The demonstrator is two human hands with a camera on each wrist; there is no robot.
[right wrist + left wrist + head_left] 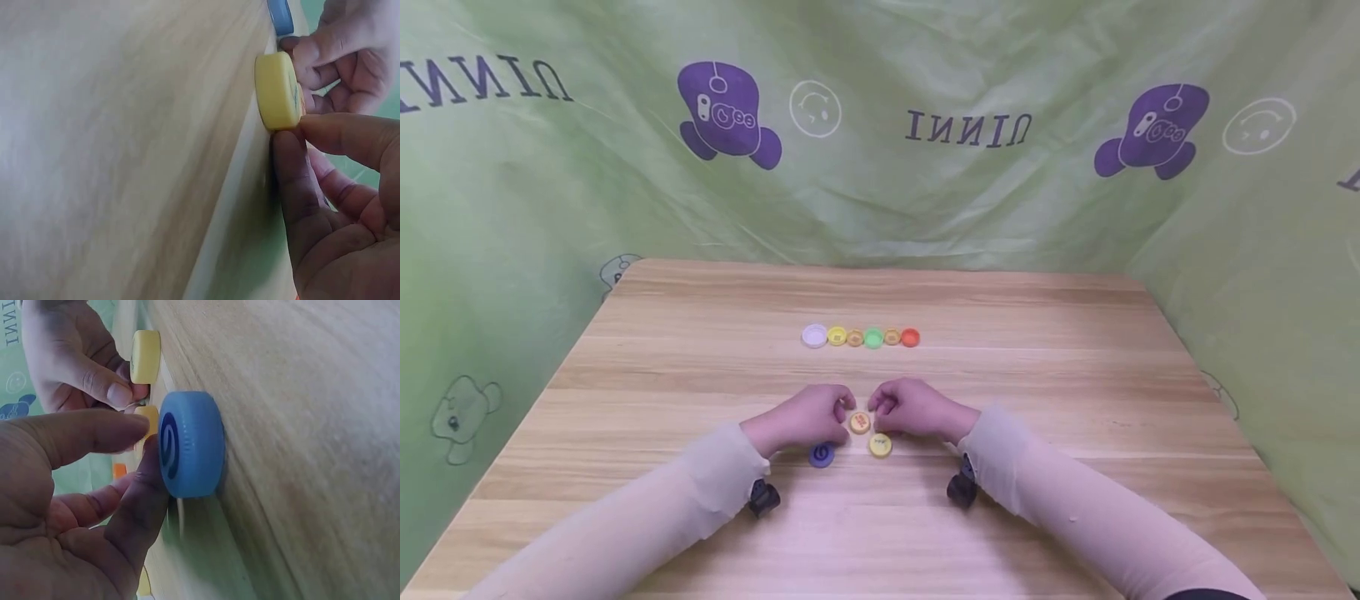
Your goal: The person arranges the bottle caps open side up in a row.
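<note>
Three round bottle caps lie close together between the two hands in the head view. The middle one, a pale yellow cap with orange-red print (860,422), sits between the fingertips of both hands. My left hand (808,417) bends its fingers beside that cap's left edge, thumb near it; contact is unclear. A blue cap (192,444) with a dark swirl lies just below this hand. On the other side, my right hand (917,408) has thumb and forefinger tips together by the edge of a yellow cap (276,90). No cap shows clearly pinched in either hand.
Farther back on the wooden table (1037,350) a straight row of caps touches side to side, among them a white cap (814,336), a green cap (873,337) and a red cap (910,337). A green printed curtain (880,200) hangs behind the table.
</note>
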